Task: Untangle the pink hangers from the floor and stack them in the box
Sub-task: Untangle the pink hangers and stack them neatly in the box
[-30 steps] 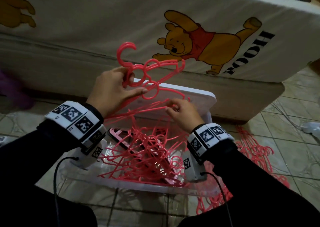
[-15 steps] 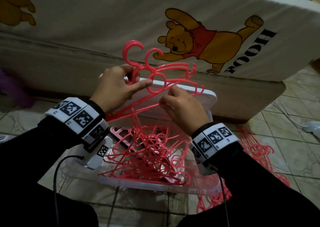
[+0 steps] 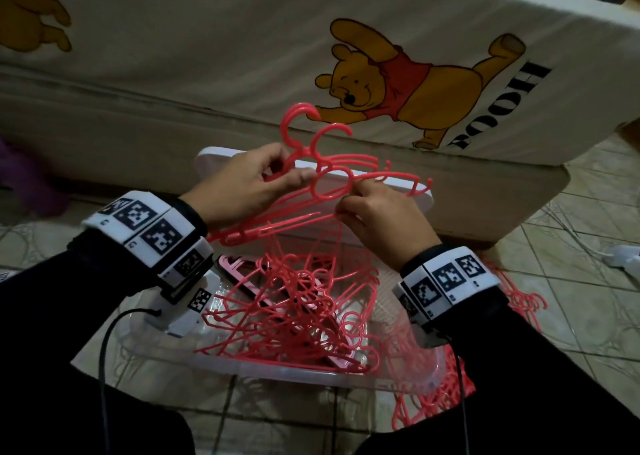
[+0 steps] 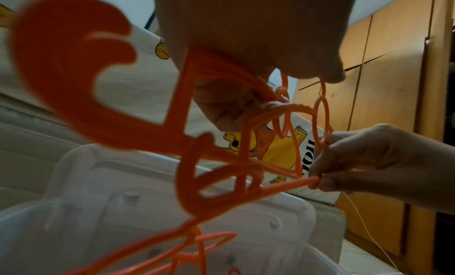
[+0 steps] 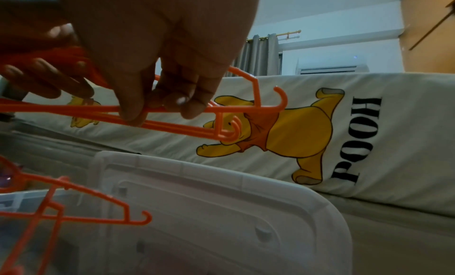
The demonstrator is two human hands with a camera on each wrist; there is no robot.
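Two or three thin pink hangers point(image 3: 332, 174) are held together above the clear plastic box point(image 3: 311, 375), hooks pointing up. My left hand point(image 3: 273, 177) pinches them just below the hooks point(image 4: 221, 80). My right hand point(image 3: 349, 205) pinches their lower bars point(image 5: 157, 111) on the right side. Inside the box lies a tangled heap of pink hangers point(image 3: 298, 309). More pink hangers point(image 3: 519, 298) lie on the tiled floor to the right of the box and at its front right corner.
The box's white lid point(image 3: 381, 184) leans against a mattress point(image 3: 242, 56) with a bear print right behind the box. A white cable and plug point(image 3: 620, 257) lie on the floor at the far right. Wooden cupboards point(image 4: 393, 84) stand beyond.
Both hands lifted the held hangers slightly and drew them together. My right hand moved up from the lower bar towards the rings under the hooks, and a second hook now stands beside the first.
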